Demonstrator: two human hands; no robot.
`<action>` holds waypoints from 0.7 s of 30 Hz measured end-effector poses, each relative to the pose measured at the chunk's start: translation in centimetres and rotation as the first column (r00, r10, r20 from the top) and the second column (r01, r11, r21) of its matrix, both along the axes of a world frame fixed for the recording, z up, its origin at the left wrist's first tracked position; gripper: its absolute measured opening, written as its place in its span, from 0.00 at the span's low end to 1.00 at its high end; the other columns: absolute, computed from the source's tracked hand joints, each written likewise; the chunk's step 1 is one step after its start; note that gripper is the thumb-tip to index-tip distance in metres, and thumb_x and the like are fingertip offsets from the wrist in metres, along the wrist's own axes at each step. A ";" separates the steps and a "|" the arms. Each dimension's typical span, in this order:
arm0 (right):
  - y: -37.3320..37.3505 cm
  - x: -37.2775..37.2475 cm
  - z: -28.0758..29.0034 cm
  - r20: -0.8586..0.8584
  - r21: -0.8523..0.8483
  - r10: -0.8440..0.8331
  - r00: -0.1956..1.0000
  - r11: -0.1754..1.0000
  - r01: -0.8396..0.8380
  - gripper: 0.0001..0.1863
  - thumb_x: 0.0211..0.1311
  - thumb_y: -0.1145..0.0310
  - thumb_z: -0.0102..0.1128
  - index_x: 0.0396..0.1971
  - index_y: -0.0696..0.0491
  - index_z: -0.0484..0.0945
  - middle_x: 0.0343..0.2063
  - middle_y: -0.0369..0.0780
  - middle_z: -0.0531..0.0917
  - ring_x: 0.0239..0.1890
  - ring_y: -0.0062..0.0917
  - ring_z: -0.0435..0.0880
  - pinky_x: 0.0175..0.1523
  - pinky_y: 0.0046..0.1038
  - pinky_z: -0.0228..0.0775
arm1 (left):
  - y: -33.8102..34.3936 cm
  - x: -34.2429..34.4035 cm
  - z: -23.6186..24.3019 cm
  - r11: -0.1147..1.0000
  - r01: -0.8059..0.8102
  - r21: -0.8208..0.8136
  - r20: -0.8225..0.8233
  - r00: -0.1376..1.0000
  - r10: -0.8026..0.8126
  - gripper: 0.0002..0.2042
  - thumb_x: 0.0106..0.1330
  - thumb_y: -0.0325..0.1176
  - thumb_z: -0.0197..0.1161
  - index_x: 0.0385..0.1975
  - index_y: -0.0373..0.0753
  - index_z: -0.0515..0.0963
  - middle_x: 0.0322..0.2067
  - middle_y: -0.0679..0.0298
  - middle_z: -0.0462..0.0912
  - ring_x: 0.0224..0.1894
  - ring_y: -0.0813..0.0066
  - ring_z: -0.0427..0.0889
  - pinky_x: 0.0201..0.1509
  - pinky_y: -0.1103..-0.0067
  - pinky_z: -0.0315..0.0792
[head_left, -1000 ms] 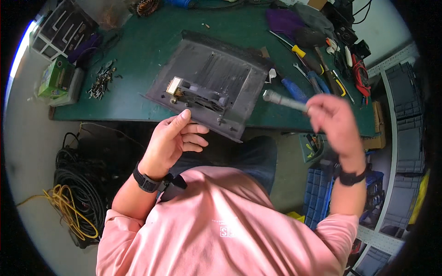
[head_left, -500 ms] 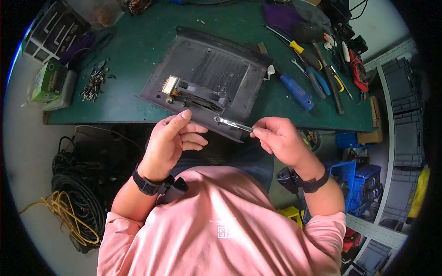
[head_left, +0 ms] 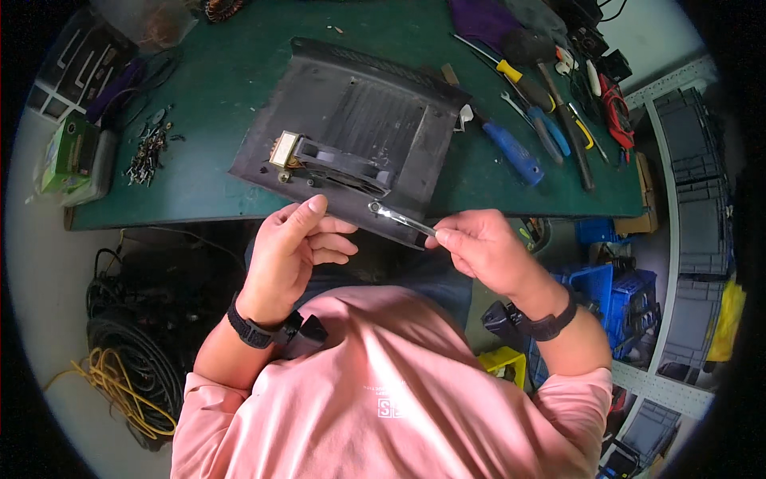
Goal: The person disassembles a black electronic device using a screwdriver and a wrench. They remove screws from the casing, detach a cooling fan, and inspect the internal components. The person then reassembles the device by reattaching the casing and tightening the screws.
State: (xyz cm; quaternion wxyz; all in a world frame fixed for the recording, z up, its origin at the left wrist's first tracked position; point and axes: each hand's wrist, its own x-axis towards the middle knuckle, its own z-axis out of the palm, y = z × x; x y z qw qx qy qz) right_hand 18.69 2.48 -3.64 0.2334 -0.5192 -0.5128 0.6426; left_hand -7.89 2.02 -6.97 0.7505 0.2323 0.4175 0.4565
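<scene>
In my right hand is a shiny combination wrench, pinched between thumb and fingers at its near end. Its ring end points left, over the front edge of a dark metal panel lying on the bench. My left hand is at the panel's front edge, thumb raised and fingers loosely bent, with nothing visible in it. Mounted on the panel are a black fan, seen edge-on, and a small boxy part with a pale top. Small nuts or studs sit just in front of them.
Loose screws lie in a pile on the green bench, left of the panel. To its right are a blue-handled tool, pliers, a hammer and a red meter. Coiled black cables rest on the floor.
The whole view has shifted slightly, moving the bench things a little left. Both hands keep nearly the same pose, and the wrench's ring end stays over the panel's front edge.
</scene>
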 end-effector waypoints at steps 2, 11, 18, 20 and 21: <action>0.7 0.0 0.4 0.052 0.032 0.027 0.998 0.999 -0.029 0.12 0.67 0.68 0.55 0.32 0.61 0.82 0.15 0.28 0.72 0.17 0.10 0.66 0.21 0.19 0.56 | 0.0 0.0 -0.2 1.000 -0.004 -0.001 0.001 1.000 0.004 0.20 0.70 0.43 0.57 0.42 0.26 0.75 0.36 0.52 0.84 0.31 0.64 0.86 0.34 0.77 0.81; 0.9 0.4 -0.2 0.046 -0.036 0.064 0.997 0.997 -0.063 0.11 0.65 0.70 0.55 0.33 0.59 0.84 0.14 0.27 0.70 0.15 0.09 0.63 0.20 0.19 0.53 | -1.6 -0.6 1.9 0.950 0.300 0.084 -0.624 0.759 -0.185 0.14 0.64 0.36 0.65 0.37 0.28 0.77 0.29 0.57 0.84 0.25 0.69 0.83 0.29 0.79 0.78; 0.4 0.3 -0.8 0.014 -0.031 0.022 1.000 0.999 -0.022 0.11 0.65 0.69 0.55 0.30 0.59 0.83 0.12 0.27 0.70 0.15 0.09 0.64 0.20 0.19 0.53 | -0.5 3.0 1.4 -0.016 0.779 0.627 -0.535 0.446 0.718 0.19 0.44 0.32 0.74 0.37 0.34 0.80 0.39 0.56 0.78 0.41 0.58 0.79 0.47 0.63 0.74; 0.0 0.0 -1.3 -0.018 -0.048 -0.022 1.000 0.999 0.021 0.11 0.64 0.70 0.54 0.29 0.59 0.83 0.12 0.28 0.71 0.15 0.09 0.65 0.20 0.20 0.54 | -0.1 3.8 0.8 -0.029 0.857 0.515 -0.532 0.346 0.773 0.18 0.50 0.35 0.66 0.41 0.37 0.80 0.41 0.58 0.77 0.41 0.62 0.77 0.46 0.67 0.72; -0.1 0.0 -1.6 -0.032 -0.012 -0.011 0.999 1.000 0.011 0.11 0.63 0.70 0.54 0.28 0.59 0.83 0.12 0.29 0.72 0.14 0.10 0.65 0.19 0.20 0.54 | -0.1 4.5 0.6 0.004 0.884 0.468 -0.531 0.278 0.801 0.18 0.51 0.35 0.63 0.42 0.38 0.80 0.41 0.59 0.77 0.40 0.63 0.77 0.45 0.68 0.72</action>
